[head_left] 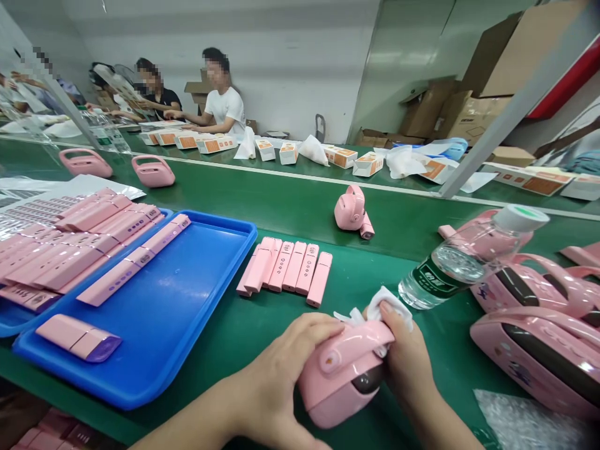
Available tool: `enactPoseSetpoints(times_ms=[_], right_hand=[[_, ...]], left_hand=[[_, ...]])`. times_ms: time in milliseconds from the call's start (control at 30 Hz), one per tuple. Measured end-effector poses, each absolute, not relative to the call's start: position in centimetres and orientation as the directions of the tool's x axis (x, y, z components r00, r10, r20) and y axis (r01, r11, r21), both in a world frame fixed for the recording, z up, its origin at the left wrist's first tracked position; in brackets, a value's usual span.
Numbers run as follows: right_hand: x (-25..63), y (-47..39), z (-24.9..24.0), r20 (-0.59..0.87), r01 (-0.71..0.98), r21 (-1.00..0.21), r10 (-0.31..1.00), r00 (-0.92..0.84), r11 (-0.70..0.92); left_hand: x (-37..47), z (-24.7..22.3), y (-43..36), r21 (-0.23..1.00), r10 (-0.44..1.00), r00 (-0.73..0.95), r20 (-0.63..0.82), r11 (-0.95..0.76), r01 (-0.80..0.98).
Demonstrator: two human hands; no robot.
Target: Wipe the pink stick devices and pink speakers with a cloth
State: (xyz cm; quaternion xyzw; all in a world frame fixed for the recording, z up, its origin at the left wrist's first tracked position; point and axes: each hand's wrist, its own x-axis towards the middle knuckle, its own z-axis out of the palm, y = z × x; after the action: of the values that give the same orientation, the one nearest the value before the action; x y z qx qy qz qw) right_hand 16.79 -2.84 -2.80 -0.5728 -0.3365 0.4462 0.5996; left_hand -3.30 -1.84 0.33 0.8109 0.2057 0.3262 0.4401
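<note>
A pink device (pixel 335 381) with a carrying handle and a dark panel is held low over the green table (pixel 220 350). Around its left side and top curl the fingers of my left hand (pixel 276 369). My right hand (pixel 410 350) pinches a white cloth (pixel 387 306) against the device's right end, by the handle. Just beyond, several pink sticks (pixel 285 265) lie side by side. A water bottle (pixel 450 265) with a green label leans near my right hand.
At left, a blue tray (pixel 187 294) holds a few pink pieces, beside piled pink sticks (pixel 79 244). More pink devices (pixel 534 356) and bubble wrap (pixel 525 419) are at right. A conveyor belt (pixel 257 194) crosses ahead; people (pixel 227 103) sit beyond it.
</note>
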Motion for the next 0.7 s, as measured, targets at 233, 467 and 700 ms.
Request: enactPoseSetpoints(times_ms=[233,467,700], right_hand=[[17.1,-2.6,-2.4,-0.201,-0.229,-0.965,0.921,0.335,-0.127],[15.7,-4.0,-0.3,-0.056,-0.057,-0.997,0.967,0.248,-0.043],[14.9,-5.3,0.0,0.224,0.280,-0.943,0.965,0.136,0.179]], left_hand=[[-3.2,-0.1,-1.9,0.719,0.521,0.822,0.230,-0.660,0.217],[-2.8,-1.7,-1.8,0.540,0.532,0.759,0.376,-0.791,0.288],[-2.7,-2.6,-1.8,0.640,0.588,0.697,0.411,-0.730,0.239]])
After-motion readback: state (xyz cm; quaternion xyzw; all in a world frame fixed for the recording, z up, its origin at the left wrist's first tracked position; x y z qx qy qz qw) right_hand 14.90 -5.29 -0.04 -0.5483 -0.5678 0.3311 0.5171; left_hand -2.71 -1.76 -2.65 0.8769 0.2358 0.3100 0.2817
